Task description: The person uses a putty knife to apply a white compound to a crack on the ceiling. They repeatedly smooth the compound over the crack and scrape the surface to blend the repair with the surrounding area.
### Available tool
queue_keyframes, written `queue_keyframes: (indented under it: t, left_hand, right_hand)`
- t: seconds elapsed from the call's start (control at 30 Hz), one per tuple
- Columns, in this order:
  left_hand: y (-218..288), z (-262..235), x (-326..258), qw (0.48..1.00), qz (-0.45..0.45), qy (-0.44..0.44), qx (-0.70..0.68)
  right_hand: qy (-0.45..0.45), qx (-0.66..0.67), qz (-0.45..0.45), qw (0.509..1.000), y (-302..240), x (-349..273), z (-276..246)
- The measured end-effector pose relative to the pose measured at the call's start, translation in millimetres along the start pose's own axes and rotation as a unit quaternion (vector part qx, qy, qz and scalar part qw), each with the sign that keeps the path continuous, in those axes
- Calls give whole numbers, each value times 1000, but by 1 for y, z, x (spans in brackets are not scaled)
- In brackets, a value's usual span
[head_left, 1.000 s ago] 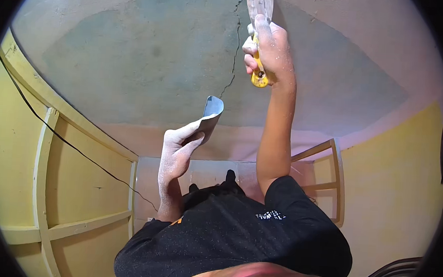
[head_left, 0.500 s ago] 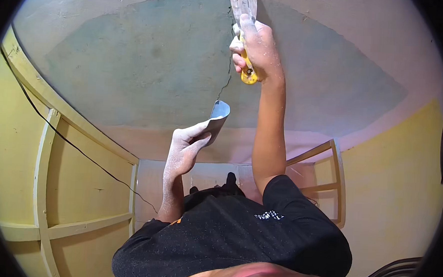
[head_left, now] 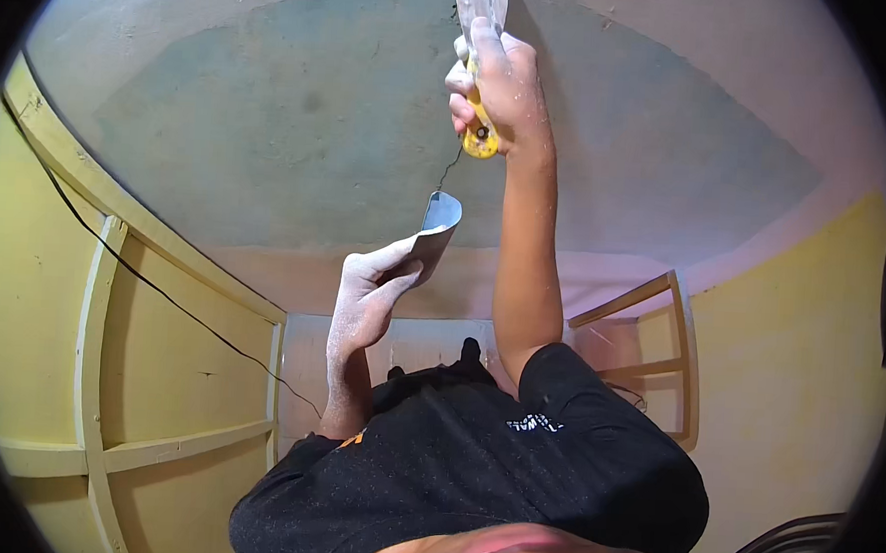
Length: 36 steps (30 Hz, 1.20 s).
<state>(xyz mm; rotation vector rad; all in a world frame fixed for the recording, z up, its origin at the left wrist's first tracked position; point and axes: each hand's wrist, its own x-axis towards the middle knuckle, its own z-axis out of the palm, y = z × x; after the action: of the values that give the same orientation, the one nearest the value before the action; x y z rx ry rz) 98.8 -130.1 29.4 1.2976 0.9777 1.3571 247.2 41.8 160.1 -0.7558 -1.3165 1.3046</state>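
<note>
Before cracked grey patch [head_left: 300,139]: left fingers [head_left: 388,258] pinch curled sheet [head_left: 443,214], pale-blue inside; right fingers [head_left: 460,80] grip yellow-handled scraper [head_left: 482,128].

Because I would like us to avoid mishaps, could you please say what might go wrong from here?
The putty knife in the right hand is close to the crack, so its blade might chip the crack's edges. White powder coats the left hand, so the bent grey sheet could slip.
</note>
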Motion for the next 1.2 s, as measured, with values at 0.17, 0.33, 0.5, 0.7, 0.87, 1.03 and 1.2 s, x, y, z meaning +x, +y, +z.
queue_keyframes:
  t: [0.17,0.33,0.5,0.7,0.87,1.03,1.2]
  left_hand:
    - [15,6,-9,999,6,17,-41]
    - [16,9,-15,997,21,38,-68]
    - [14,8,-15,997,10,32,-72]
    - [17,13,-19,996,27,41,-77]
    - [21,13,-23,996,46,37,-60]
    - [22,13,-29,996,30,54,-66]
    - [26,13,-33,994,37,82,-61]
  right_hand:
    - [-15,46,-22,999,-6,0,2]
    - [-19,50,5,999,3,-7,-7]
    - [-20,41,10,999,0,-4,-5]
    - [-34,60,-15,998,-6,-3,-3]
    - [-40,50,-6,998,-10,-5,-9]
    - [-19,49,1,999,-9,-9,-22]
    - [1,43,4,999,-12,-10,-27]
